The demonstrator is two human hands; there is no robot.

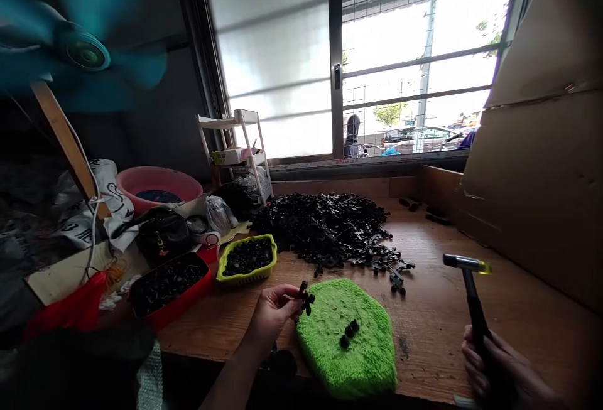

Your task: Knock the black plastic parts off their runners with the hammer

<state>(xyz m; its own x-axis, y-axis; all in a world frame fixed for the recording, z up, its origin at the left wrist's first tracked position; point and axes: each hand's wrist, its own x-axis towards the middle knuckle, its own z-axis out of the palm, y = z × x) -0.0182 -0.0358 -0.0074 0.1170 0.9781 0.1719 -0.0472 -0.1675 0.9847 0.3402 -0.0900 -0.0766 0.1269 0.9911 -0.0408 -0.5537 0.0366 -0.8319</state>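
Between the thumb and fingers of my left hand (277,309) is a small black plastic part (306,298) with knobbed ends, held above the left edge of a green fuzzy pad (330,316). Some small black round pieces (349,333) lie in a short row on that pad. At the lower right, my right hand (499,360) is wrapped around the dark handle of a hammer (475,300). Its metal head has a yellow tip and is raised, apart from the pad.
A large heap of black parts (325,225) covers the back of the wooden table (438,328). A yellow basket (272,265) and a red tray (200,294) of small black pieces stand left. Cardboard (532,190) walls the right; a fan (87,55) spins upper left.
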